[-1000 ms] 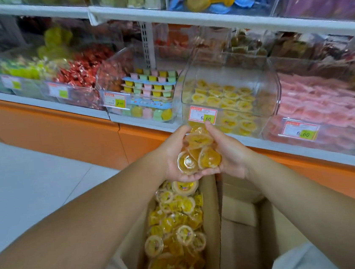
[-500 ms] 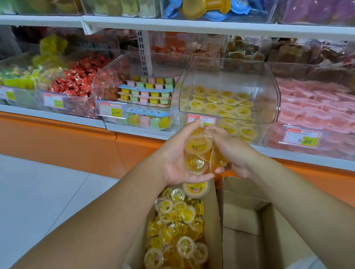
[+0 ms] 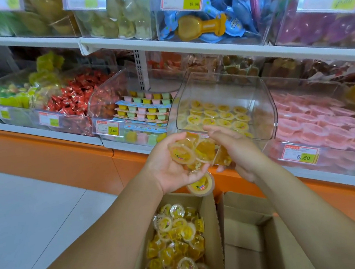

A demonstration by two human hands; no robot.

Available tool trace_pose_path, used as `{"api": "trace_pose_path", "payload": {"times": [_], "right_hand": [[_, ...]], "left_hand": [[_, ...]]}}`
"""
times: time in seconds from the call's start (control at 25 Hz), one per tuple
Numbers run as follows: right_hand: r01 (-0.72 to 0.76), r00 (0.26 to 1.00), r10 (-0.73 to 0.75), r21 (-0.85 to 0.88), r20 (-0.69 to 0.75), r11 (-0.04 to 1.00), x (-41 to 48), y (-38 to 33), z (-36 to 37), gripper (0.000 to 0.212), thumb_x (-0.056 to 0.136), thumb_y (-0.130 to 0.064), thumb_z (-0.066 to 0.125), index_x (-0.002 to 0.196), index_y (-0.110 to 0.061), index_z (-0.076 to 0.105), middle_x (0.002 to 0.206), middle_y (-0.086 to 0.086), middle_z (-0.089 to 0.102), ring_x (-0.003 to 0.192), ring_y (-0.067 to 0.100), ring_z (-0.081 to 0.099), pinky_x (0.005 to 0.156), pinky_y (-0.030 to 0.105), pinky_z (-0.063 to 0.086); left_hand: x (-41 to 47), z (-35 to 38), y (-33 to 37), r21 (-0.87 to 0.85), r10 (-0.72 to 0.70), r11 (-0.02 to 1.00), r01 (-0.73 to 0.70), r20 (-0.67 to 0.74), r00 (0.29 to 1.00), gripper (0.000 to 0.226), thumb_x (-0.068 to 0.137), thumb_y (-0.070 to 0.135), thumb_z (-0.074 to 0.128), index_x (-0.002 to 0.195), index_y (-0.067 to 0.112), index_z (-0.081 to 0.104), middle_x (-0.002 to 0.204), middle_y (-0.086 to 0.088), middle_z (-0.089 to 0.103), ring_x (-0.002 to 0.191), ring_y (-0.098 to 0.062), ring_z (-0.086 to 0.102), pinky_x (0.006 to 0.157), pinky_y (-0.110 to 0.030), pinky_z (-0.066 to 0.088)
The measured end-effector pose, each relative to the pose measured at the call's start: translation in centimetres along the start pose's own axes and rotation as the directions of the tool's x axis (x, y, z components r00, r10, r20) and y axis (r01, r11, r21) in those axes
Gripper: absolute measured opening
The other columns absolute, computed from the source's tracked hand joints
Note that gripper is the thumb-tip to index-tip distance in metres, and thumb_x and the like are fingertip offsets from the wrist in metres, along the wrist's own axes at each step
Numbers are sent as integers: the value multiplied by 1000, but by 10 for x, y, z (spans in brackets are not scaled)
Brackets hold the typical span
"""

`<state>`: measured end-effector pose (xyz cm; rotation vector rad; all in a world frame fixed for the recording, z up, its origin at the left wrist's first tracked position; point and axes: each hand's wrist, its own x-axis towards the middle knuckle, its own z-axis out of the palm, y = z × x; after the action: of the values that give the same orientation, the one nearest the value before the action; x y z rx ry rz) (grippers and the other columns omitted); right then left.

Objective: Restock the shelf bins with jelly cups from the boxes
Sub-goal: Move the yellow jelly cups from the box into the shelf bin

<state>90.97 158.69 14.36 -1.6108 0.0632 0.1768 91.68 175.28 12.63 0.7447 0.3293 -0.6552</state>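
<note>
I am looking at a shelf unit (image 3: 184,45) that fills the upper view, its lower tier lined with clear bins above an orange base panel (image 3: 52,153). Straight ahead is the open-fronted clear bin (image 3: 264,102), with a layer of yellow binned cups (image 3: 221,116) lying lid-up on its floor. A bin of pink cups (image 3: 325,122) sits just to its right and a bin of pastel cup packs (image 3: 145,109) just to its left. On the floor below, the left box (image 3: 211,230) is heaped with yellow boxed cups (image 3: 176,245), and the right box (image 3: 249,225) stands touching it. My left hand (image 3: 162,169) is palm-up with its fingers curled under a handful of jelly cups (image 3: 187,153). My right hand (image 3: 238,149) cups the same cluster from the other side, fingers over the top and thumb beneath. The two hands hold it just in front of the clear bin's mouth, above the left box. One loose cup (image 3: 201,185) shows under the left fingertips; I cannot tell whether it is gripped.
</note>
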Motion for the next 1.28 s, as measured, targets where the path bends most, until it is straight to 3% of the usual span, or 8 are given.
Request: {"api": "trace_pose_path", "payload": {"times": [0.24,0.48,0.6,0.8,0.92,1.04,1.16,1.28], "right_hand": [[-35,999,43,255,-25,966,14,-3,-4,19,93,-16,58,107,-20,70,95,-7,59,97,14,52,50,25,51],[-5,1000,3,217,11,976,29,-3,-10,23,89,-20,65,111,-25,70,105,-4,63,81,14,58,55,28,53],[-45,999,38,194,39,980,35,-5,-14,30,86,-15,67,115,-22,67,101,-3,65,78,14,57,55,28,52],[-147,987,161,307,-20,940,52,-24,-33,6,80,-6,69,80,-11,66,71,2,63,52,10,53,48,24,54],[-37,993,15,-195,-113,980,84,-43,-63,18,77,-8,76,83,-19,63,81,2,64,60,13,58,52,26,55],[9,999,-37,-687,-26,727,113,-36,-74,30,77,-13,79,100,-26,66,100,-1,60,71,15,60,57,32,56],[45,996,39,-811,84,583,120,-19,-80,33,75,-19,81,105,-28,70,109,-5,60,79,12,61,64,34,56],[-13,988,126,-776,85,630,117,-18,-91,14,78,-29,78,89,-23,74,98,-4,68,90,12,62,66,22,52]], "left_hand": [[4,6,6,-176,51,983,-49,9,999,29,85,20,68,109,5,66,107,-21,71,94,-35,68,76,-39,58],[7,10,13,-195,54,979,-60,-37,998,22,86,17,68,78,-2,75,102,-23,72,97,-37,66,77,-41,56],[5,12,19,-192,51,980,-57,-34,998,20,88,20,66,88,1,73,106,-21,72,95,-35,67,80,-40,55],[0,17,22,-201,46,978,-55,-46,998,32,88,20,66,63,2,74,90,-21,72,87,-35,66,79,-40,55],[-1,19,25,-220,63,973,-71,-46,997,17,86,20,68,78,5,73,95,-19,72,86,-35,68,76,-39,57],[4,16,28,-222,58,973,-67,-43,997,25,81,20,69,102,7,66,110,-18,71,88,-35,69,76,-39,58],[5,15,27,-238,59,969,-67,-39,998,22,82,20,68,100,7,67,114,-18,70,90,-34,69,76,-39,58],[5,15,29,-249,63,966,-69,-32,997,26,79,19,69,102,7,66,117,-17,69,92,-34,68,75,-40,59]]}}
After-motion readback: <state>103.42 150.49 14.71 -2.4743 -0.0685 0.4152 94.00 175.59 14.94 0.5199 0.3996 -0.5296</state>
